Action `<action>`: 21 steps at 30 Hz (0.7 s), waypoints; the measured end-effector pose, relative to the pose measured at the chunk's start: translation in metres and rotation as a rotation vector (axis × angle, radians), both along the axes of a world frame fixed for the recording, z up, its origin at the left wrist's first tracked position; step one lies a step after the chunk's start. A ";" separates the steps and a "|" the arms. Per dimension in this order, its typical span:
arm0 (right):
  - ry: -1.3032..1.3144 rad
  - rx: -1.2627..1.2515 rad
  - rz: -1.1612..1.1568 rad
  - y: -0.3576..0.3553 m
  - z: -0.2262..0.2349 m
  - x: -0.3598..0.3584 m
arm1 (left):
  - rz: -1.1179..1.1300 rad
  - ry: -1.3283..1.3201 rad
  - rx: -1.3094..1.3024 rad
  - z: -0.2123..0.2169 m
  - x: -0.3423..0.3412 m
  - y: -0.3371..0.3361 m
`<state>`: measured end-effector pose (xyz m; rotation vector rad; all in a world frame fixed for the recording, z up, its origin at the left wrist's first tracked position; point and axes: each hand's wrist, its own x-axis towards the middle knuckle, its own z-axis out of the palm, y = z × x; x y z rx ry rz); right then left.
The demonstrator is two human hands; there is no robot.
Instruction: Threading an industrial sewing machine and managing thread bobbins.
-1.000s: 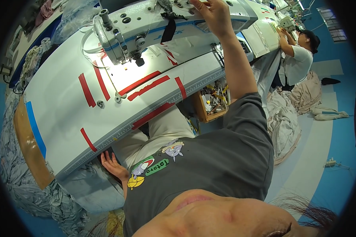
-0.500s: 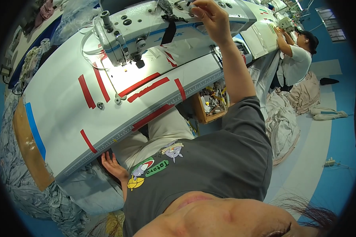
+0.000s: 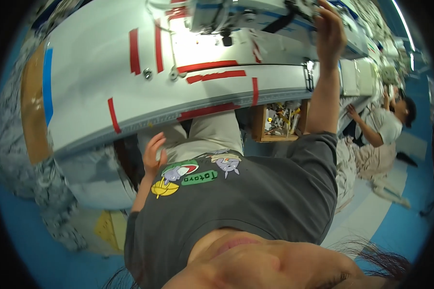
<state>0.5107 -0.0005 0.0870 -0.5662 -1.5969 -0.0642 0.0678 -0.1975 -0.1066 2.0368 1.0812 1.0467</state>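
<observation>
The right hand [image 3: 329,29] curls its grip on the sewing machine [image 3: 255,17]; the left hand [image 3: 154,153] lies open, empty, below the surface [image 3: 91,91].

1. The person is wearing a dark grey short-sleeved T-shirt [image 3: 255,197].
2. Small cartoon patches [image 3: 193,173] are showing on the shirt's chest: a yellow leaf shape, a green oblong label just beside it, a grey creature with red and green, and a second grey creature further along.
3. Beyond the patches, light beige trousers [image 3: 212,135] are covering the lap.
4. Both forearms are showing bare below the shirt's short sleeves.
5. Dark strands of hair [image 3: 366,250] are trailing near the shirt's collar.
</observation>
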 end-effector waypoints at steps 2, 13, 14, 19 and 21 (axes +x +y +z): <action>-0.466 -0.125 -0.357 -0.020 0.018 0.010 | -0.079 -0.008 0.163 0.019 0.015 0.018; -0.368 -0.386 -0.282 -0.032 0.025 0.026 | 0.206 0.406 0.215 0.057 0.042 0.163; -0.281 -0.322 -0.275 -0.033 0.024 0.021 | 0.125 0.446 0.217 0.051 0.037 0.169; 0.343 -0.522 0.331 -0.092 -0.013 -0.101 | 0.130 0.195 -0.022 0.073 0.034 0.150; 0.442 -0.998 0.624 -0.120 -0.032 -0.152 | 0.089 -0.317 -0.379 0.090 0.048 0.127</action>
